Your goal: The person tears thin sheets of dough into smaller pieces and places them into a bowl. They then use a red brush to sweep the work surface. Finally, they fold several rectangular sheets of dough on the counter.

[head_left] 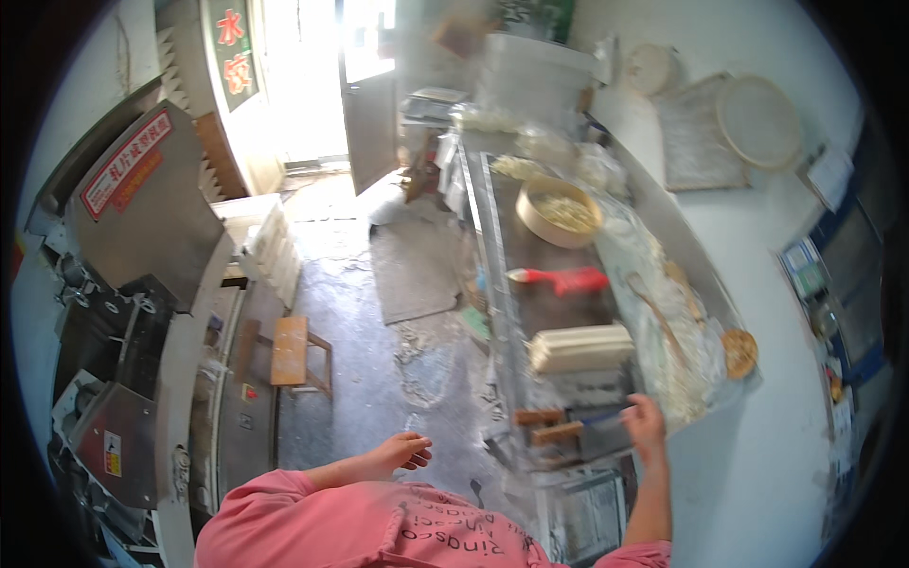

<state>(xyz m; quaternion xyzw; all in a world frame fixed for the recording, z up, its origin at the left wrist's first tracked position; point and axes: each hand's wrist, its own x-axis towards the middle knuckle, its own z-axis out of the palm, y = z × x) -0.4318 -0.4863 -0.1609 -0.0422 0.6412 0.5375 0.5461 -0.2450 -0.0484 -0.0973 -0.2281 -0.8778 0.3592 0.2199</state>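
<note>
At the near right end of a metal worktable (511, 379), my right hand (646, 428) hovers with its fingers loosely bent and apart, nothing visible in it. Just left of it lie two wooden-handled tools (557, 433), with what look like dark flat blades. A pale, layered block (582, 348), perhaps stacked dough sheets, sits behind them. Farther back is a red object with a pale tip (568, 280), its kind unclear. My left hand (402, 452) is over the floor in front of my pink sweatshirt, palm inward, fingers slightly curled and holding nothing.
A round wooden-rimmed container (532, 223) with pale pieces stands toward the table's back. Along the right wall lie a floury sheet (632, 248), a wooden stick (663, 322) and a round brown item (739, 354). To the left are a large metal machine (156, 227) and a wooden stool (291, 350).
</note>
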